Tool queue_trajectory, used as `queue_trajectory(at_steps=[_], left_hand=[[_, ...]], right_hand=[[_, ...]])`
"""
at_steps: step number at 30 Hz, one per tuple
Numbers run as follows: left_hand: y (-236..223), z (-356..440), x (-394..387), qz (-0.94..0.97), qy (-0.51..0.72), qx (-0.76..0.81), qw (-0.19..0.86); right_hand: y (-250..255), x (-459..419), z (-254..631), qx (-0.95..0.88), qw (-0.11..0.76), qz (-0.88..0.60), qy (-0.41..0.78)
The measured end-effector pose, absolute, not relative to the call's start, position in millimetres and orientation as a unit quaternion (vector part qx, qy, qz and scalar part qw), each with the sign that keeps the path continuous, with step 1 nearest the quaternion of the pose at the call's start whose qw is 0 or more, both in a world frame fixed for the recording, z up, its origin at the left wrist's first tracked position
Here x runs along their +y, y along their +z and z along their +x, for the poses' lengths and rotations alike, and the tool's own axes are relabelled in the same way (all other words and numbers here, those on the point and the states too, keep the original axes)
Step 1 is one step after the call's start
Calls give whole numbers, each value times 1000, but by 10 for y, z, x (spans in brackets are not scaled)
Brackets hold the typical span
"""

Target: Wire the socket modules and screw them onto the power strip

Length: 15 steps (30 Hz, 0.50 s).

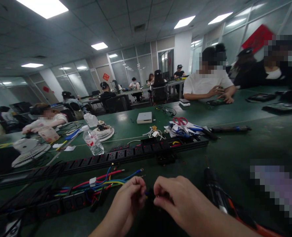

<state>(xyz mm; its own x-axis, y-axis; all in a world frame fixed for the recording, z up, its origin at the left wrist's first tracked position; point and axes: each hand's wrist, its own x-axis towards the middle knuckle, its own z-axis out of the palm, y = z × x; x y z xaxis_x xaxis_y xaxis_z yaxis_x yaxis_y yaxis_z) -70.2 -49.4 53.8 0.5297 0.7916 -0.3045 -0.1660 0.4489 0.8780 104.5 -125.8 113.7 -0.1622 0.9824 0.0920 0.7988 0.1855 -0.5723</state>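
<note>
My left hand point(131, 199) is closed, its thumb and fingers curled together near the ends of the coloured wires. Facing it across a narrow gap, my right hand point(176, 199) is closed too, thumb and forefinger pinched. Something small and dark, with a bit of blue and yellow, shows between the hands; it is too dim to name. To the left lies a bundle of red, blue, yellow and green wires point(103, 181) with a white tag point(92, 182). The wires run along an opened black power strip point(69, 203).
A long black socket strip point(121, 153) crosses the green table behind my hands. At right lies a power drill point(218, 192). Beyond stand a water bottle point(93, 141), a white box point(144, 118), red-handled scissors point(180, 121) and a fan part point(103, 134). Several people sit around.
</note>
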Motion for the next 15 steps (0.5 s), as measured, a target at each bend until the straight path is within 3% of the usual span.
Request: queue_trajectory(at_steps=[7,15], left_hand=[[265,-886,-876,650,277,261,658],[259,-944,-977,673,305,196,645]], right_hand=[[984,-1365,837,-726,183,-588,306],[871,-1376,802,-648,285,-511,488]])
